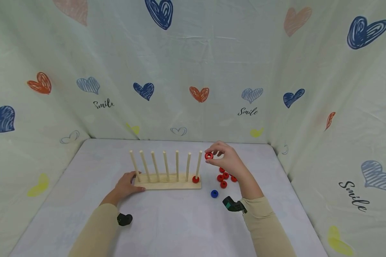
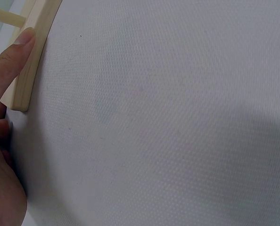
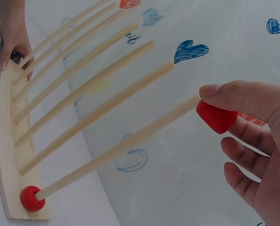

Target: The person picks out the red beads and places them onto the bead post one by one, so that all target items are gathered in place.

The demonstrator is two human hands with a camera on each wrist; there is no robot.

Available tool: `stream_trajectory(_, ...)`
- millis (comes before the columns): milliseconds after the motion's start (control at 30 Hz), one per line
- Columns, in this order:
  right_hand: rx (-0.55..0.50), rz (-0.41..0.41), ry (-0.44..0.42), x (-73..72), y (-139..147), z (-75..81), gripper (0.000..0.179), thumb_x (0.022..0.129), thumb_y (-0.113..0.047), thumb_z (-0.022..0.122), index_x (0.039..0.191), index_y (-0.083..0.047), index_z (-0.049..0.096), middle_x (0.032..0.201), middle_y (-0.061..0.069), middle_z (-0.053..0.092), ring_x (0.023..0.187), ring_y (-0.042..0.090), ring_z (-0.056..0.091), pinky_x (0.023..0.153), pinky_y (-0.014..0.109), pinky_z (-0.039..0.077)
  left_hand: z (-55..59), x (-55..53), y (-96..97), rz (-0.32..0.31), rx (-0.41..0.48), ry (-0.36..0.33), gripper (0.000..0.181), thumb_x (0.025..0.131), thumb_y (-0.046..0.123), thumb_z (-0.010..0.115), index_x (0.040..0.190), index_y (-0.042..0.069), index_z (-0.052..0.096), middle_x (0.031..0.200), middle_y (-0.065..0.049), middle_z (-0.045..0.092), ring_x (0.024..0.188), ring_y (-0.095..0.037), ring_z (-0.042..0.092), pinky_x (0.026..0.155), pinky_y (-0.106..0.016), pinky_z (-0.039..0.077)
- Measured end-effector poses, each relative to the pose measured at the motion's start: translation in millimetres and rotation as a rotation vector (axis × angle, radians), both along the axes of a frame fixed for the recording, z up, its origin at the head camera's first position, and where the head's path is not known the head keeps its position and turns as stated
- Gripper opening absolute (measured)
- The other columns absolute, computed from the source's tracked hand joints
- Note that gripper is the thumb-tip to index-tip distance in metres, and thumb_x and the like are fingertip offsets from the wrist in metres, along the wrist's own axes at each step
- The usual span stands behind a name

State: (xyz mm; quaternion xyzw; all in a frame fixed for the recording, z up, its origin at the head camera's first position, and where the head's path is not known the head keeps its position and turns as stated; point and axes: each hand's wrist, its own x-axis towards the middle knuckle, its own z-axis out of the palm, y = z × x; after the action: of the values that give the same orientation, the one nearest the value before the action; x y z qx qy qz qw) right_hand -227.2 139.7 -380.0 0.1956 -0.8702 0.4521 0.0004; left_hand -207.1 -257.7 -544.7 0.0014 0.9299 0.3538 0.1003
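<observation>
A wooden peg rack [image 1: 167,186] with a row of upright pegs stands on the table. My left hand [image 1: 126,185] grips its left end, thumb on the front of the base and fingers behind. One red bead [image 1: 196,180] sits at the foot of the rightmost peg [image 3: 116,148]. Up beside that peg's top, my right hand [image 1: 227,157] pinches another red bead [image 3: 218,116] between thumb and fingers. In the right wrist view, this bead is right at the peg's tip.
Several loose red beads [image 1: 223,185] lie right of the rack, partly under the right forearm. A blue bead [image 1: 214,194] lies nearer the front. Behind the table [image 1: 170,221] hangs a white curtain [image 1: 225,117] printed with hearts.
</observation>
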Motion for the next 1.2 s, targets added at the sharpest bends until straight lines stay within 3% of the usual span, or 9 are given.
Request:
stream_trajectory(733, -0.052, 0.044, 0.055, -9.3, -12, 3.9, 0.021, 0.081, -0.009, 0.08, 0.101, -0.012, 0.074, 0.099, -0.003, 0.061, 0.093, 0.026, 0.054, 0.082, 0.042, 0.049, 2.2, 0.7, -0.7, -0.006, 0.027, 0.013, 0.082, 0.077, 0.026, 0.084, 0.137, -0.009, 0.043, 0.136, -0.035, 0.04, 0.127, -0.049, 0.037, 0.105, -0.06, 0.031)
stream_trajectory(967, -0.069, 0.07, 0.058, -13.2, -15, 2.8, 0.022, 0.082, -0.01, 0.08, 0.103, -0.009, 0.074, 0.1, -0.001, 0.061, 0.096, 0.034, 0.055, 0.084, 0.046, 0.049, -0.9, 0.5, -1.7, -0.007, 0.025, 0.009, 0.083, 0.076, 0.027, 0.085, 0.138, -0.009, 0.042, 0.136, -0.034, 0.04, 0.127, -0.049, 0.036, 0.105, -0.06, 0.03)
stream_trajectory(1200, -0.064, 0.072, 0.061, -14.9, -18, 3.4, 0.022, 0.082, -0.009, 0.08, 0.103, -0.009, 0.073, 0.102, -0.002, 0.062, 0.094, 0.028, 0.056, 0.083, 0.04, 0.048, 1.0, 0.7, -0.9, -0.014, 0.02, 0.018, 0.083, 0.075, 0.027, 0.086, 0.137, -0.01, 0.043, 0.135, -0.035, 0.041, 0.126, -0.049, 0.037, 0.105, -0.06, 0.031)
